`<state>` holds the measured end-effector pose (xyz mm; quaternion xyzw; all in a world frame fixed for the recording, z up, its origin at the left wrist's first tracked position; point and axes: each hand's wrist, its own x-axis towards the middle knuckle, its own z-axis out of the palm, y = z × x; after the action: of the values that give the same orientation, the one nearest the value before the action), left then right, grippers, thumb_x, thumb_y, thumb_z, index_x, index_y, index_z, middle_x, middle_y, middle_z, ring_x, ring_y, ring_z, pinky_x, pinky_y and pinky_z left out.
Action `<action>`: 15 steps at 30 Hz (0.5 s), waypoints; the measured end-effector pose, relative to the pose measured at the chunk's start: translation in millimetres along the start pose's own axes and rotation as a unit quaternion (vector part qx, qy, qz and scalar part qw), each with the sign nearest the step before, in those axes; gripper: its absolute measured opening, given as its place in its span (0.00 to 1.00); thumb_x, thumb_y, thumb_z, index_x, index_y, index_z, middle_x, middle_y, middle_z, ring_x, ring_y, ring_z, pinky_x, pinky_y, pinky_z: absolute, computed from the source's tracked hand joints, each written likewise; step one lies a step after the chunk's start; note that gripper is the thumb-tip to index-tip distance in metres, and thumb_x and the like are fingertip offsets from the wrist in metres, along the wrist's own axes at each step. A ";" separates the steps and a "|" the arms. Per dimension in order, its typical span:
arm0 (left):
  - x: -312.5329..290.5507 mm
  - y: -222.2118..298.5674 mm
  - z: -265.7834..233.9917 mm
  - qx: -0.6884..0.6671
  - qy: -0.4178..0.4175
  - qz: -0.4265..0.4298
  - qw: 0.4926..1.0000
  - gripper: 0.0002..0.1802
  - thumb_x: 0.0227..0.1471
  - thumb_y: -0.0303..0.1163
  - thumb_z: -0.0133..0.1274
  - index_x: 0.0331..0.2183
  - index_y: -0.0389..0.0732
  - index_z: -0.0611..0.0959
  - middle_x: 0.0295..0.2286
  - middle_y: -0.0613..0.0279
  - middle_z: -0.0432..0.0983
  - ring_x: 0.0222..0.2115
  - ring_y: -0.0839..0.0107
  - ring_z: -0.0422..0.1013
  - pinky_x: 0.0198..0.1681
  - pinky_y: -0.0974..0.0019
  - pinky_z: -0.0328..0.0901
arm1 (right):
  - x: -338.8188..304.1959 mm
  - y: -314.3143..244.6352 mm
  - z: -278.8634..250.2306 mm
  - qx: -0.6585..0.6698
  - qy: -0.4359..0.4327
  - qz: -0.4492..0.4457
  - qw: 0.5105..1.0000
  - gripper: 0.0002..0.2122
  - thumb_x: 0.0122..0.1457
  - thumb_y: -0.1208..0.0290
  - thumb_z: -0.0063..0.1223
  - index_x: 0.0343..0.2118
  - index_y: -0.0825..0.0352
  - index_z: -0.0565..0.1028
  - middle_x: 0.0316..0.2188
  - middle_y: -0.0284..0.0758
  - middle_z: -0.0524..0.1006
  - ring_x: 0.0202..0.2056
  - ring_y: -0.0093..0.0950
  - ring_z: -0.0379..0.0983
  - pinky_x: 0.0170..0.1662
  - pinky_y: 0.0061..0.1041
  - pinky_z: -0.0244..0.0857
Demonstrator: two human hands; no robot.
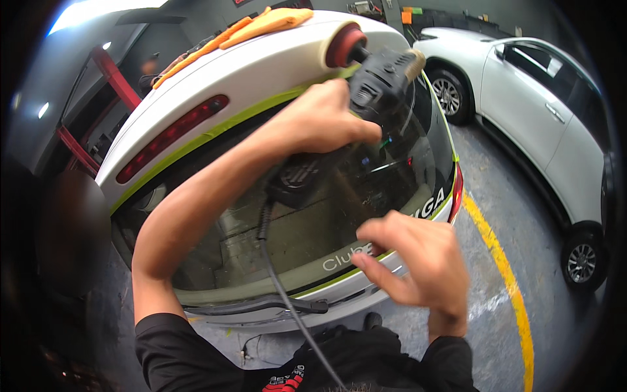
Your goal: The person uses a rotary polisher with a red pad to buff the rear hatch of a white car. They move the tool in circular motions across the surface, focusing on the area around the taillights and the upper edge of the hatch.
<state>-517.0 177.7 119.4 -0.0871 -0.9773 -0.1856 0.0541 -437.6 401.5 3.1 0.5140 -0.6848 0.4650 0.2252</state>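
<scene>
Grey workshop floor is showing at right. Judgement: keeping the long dark cable clear and the round red-and-cream pad flat is likely helping. Right hand, lower right, is hovering, thumb and fingers parted, gripping nothing. Left hand, elbow bending at left, is clasping the black plastic-bodied polisher, upper centre, by the white car spoiler; pad contact unclear.

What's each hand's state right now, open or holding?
Left hand: closed around the black polisher.
Right hand: open, loosely curled, nothing visible in it.
</scene>
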 end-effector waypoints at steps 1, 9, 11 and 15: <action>4.5 -7.1 3.7 0.008 0.008 -0.011 1.000 0.37 0.43 0.44 0.72 0.51 0.31 0.82 0.38 0.47 0.84 0.40 0.57 0.81 0.49 0.57 0.72 | 1.6 10.9 21.4 0.112 0.013 0.070 0.991 0.14 0.61 0.66 0.71 0.41 0.71 0.81 0.26 0.37 0.81 0.29 0.30 0.83 0.33 0.28 0.74; -17.3 -20.8 2.6 -0.012 0.042 -0.003 0.999 0.40 0.40 0.45 0.72 0.50 0.29 0.80 0.37 0.45 0.83 0.41 0.54 0.81 0.49 0.55 0.73 | 27.5 11.1 150.9 0.535 0.200 0.252 0.781 0.22 0.68 0.59 0.69 0.49 0.66 0.66 0.37 0.33 0.75 0.35 0.19 0.75 0.41 0.25 0.76; -43.3 -27.7 -6.3 -0.031 0.058 -0.008 0.998 0.39 0.40 0.45 0.72 0.49 0.29 0.80 0.37 0.45 0.82 0.41 0.53 0.80 0.50 0.54 0.72 | 36.1 -0.5 176.3 0.551 0.229 0.266 0.757 0.24 0.67 0.60 0.71 0.50 0.66 0.65 0.38 0.33 0.75 0.37 0.19 0.75 0.42 0.23 0.75; -95.8 -49.4 -23.7 -0.018 0.090 0.011 0.996 0.39 0.41 0.44 0.72 0.50 0.28 0.79 0.39 0.48 0.81 0.41 0.56 0.78 0.51 0.55 0.72 | 53.7 -24.5 217.6 0.615 0.163 0.234 0.735 0.28 0.66 0.64 0.71 0.59 0.68 0.64 0.52 0.33 0.74 0.51 0.21 0.73 0.56 0.25 0.71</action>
<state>-430.9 109.2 110.7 -0.0813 -0.9639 -0.2094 0.1426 -398.2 185.0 -46.1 0.2804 -0.3006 0.8995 -0.1481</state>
